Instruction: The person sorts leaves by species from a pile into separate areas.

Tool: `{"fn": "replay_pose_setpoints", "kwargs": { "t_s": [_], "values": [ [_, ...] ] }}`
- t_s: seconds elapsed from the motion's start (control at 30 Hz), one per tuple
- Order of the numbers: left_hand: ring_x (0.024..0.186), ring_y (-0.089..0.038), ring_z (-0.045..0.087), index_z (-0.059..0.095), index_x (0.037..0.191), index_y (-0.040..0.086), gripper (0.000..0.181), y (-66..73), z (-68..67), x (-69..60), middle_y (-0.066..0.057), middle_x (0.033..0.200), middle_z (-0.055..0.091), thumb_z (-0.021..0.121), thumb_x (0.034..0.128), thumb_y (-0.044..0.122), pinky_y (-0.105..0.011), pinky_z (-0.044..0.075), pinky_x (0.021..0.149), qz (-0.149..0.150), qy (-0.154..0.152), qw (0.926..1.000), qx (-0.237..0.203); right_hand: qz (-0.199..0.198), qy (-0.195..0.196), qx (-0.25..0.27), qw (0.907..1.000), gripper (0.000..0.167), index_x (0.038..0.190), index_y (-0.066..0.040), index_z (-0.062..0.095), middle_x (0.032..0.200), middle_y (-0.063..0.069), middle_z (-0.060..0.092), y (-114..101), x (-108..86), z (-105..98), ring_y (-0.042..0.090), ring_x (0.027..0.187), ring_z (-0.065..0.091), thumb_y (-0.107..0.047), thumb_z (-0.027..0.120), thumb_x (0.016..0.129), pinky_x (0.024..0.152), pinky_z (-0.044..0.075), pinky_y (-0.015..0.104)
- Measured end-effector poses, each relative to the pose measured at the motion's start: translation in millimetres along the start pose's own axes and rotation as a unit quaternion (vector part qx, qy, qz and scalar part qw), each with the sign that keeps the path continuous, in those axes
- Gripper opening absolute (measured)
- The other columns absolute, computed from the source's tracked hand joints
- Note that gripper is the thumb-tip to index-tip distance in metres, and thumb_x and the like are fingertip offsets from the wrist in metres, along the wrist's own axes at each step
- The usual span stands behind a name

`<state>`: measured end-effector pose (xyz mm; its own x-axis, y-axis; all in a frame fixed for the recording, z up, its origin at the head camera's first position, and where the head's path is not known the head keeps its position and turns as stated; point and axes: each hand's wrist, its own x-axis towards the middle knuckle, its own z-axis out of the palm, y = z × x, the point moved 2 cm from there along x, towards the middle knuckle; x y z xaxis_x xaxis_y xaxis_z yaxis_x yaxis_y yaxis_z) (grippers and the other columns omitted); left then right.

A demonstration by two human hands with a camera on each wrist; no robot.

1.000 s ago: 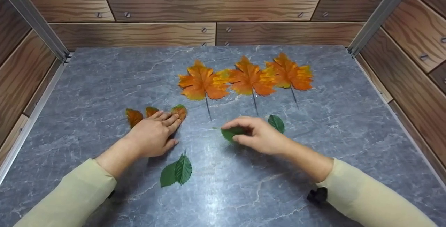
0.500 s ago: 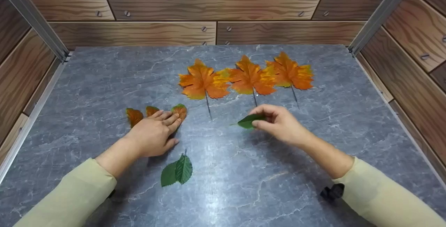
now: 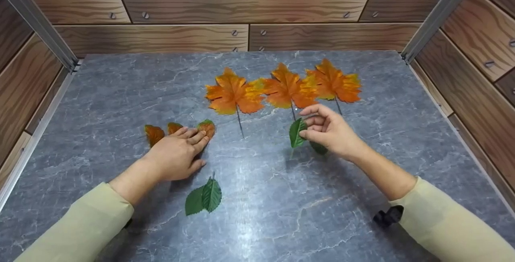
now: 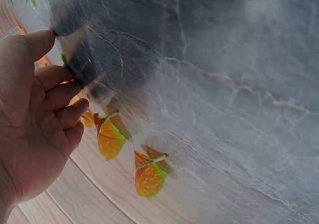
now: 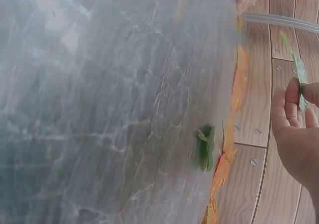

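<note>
My right hand (image 3: 332, 135) pinches a green leaf (image 3: 297, 134) between thumb and fingers, raised above the table with its stem end down. In the right wrist view the held leaf (image 5: 298, 67) is seen nearly edge-on. Partly hidden behind that hand, a second green leaf (image 3: 319, 148) lies on the table. My left hand (image 3: 175, 155) rests with extended fingers over a row of small brown-orange leaves, fingertips on the rightmost leaf (image 3: 207, 128). Left of it sit another small leaf (image 3: 174, 127), partly covered, and one at the row's end (image 3: 154, 135).
Three orange maple leaves (image 3: 235, 93) with dark stems form a row toward the back of the grey marbled table (image 3: 132, 81). Two overlapping green leaves (image 3: 212, 195) lie near the front, right of the left forearm. Wood-patterned panels (image 3: 249, 4) enclose the back and sides.
My right hand has lifted the green leaf and carried it right and away from me, turning it from lying sideways to upright. The left hand has stayed in place.
</note>
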<state>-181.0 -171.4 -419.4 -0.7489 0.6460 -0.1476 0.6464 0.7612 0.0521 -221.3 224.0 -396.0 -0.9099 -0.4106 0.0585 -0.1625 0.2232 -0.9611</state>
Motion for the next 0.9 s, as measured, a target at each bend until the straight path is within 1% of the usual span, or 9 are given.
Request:
{"fn": "replay_pose_setpoints", "kwargs": {
  "t_s": [0.1,0.17,0.23,0.3,0.4,0.5,0.67,0.77,0.9],
  "values": [
    [0.150,-0.045,0.040,0.044,0.158,-0.004,0.066,-0.1,-0.3,0.0,-0.024,0.162,0.043,0.060,0.1085,0.037,-0.056,0.028,0.126,0.000,0.000,1.0000,0.001,0.005,-0.003,-0.008,1.0000,0.033,0.124,0.007,0.062,0.108,0.017,0.069,2,0.8,0,0.020,0.095,0.072,0.006,0.075,0.094,0.081,0.062,0.028],
    [0.150,-0.045,0.040,0.044,0.158,-0.004,0.067,-0.1,-0.3,0.1,-0.024,0.162,0.043,0.060,0.1085,0.037,-0.056,0.028,0.126,0.000,0.000,1.0000,0.000,0.009,-0.007,-0.031,0.9994,0.026,0.120,0.007,0.067,0.109,0.017,0.072,4,0.9,0,0.020,0.093,0.073,0.003,0.075,0.096,0.080,0.062,0.030],
    [0.150,-0.044,0.040,0.044,0.158,-0.004,0.066,0.1,-0.3,0.1,-0.024,0.162,0.043,0.060,0.1087,0.037,-0.056,0.028,0.126,0.000,0.000,1.0000,0.000,0.017,-0.014,-0.057,0.9982,0.020,0.117,0.005,0.073,0.110,0.016,0.074,6,1.2,0,0.023,0.091,0.073,-0.001,0.075,0.098,0.079,0.062,0.032],
    [0.150,-0.044,0.040,0.044,0.158,-0.004,0.066,0.3,-0.3,0.0,-0.024,0.162,0.043,0.060,0.1088,0.037,-0.056,0.028,0.126,0.000,0.001,1.0000,0.001,0.026,-0.022,-0.082,0.9960,0.019,0.117,0.002,0.076,0.112,0.015,0.075,9,1.6,0,0.024,0.090,0.073,-0.005,0.074,0.100,0.078,0.062,0.032],
    [0.150,-0.045,0.041,0.045,0.158,-0.004,0.066,0.7,-0.5,-0.6,-0.024,0.161,0.045,0.060,0.1087,0.037,-0.056,0.028,0.125,0.003,0.003,1.0000,0.006,0.028,-0.039,-0.115,0.9922,0.021,0.119,0.000,0.077,0.113,0.015,0.076,14,3.7,1,0.022,0.093,0.071,-0.006,0.075,0.099,0.080,0.060,0.027],
    [0.149,-0.045,0.042,0.046,0.157,-0.005,0.065,1.2,-1.1,-0.9,-0.024,0.160,0.046,0.060,0.1084,0.037,-0.055,0.029,0.125,0.006,0.008,0.9999,0.012,0.010,-0.055,-0.162,0.9851,0.020,0.116,-0.002,0.079,0.109,0.012,0.076,18,5.4,2,0.018,0.088,0.066,-0.004,0.076,0.096,0.076,0.055,0.022],
    [0.149,-0.044,0.042,0.047,0.156,-0.005,0.065,1.9,-1.5,-1.2,-0.024,0.160,0.046,0.060,0.1086,0.036,-0.056,0.030,0.125,0.007,0.010,0.9999,0.008,-0.014,-0.078,-0.226,0.9709,0.021,0.114,-0.006,0.080,0.104,0.007,0.076,22,7.6,1,0.018,0.076,0.057,-0.001,0.074,0.095,0.065,0.048,0.024],
    [0.149,-0.044,0.041,0.046,0.157,-0.005,0.065,1.4,-1.0,-0.7,-0.024,0.161,0.045,0.059,0.1087,0.037,-0.056,0.029,0.125,0.004,0.006,1.0000,0.005,-0.014,-0.078,-0.248,0.9655,0.021,0.116,-0.007,0.080,0.106,0.007,0.075,24,9.3,0,0.018,0.077,0.057,-0.002,0.074,0.096,0.067,0.049,0.026],
    [0.150,-0.044,0.041,0.046,0.157,-0.005,0.065,0.9,-0.2,-0.6,-0.024,0.161,0.045,0.059,0.1087,0.037,-0.056,0.028,0.125,0.004,0.005,1.0000,0.006,-0.017,-0.071,-0.279,0.9574,0.021,0.117,-0.009,0.080,0.108,0.007,0.074,28,12.0,-1,0.020,0.088,0.060,-0.005,0.076,0.096,0.075,0.052,0.032]
  ]
}}
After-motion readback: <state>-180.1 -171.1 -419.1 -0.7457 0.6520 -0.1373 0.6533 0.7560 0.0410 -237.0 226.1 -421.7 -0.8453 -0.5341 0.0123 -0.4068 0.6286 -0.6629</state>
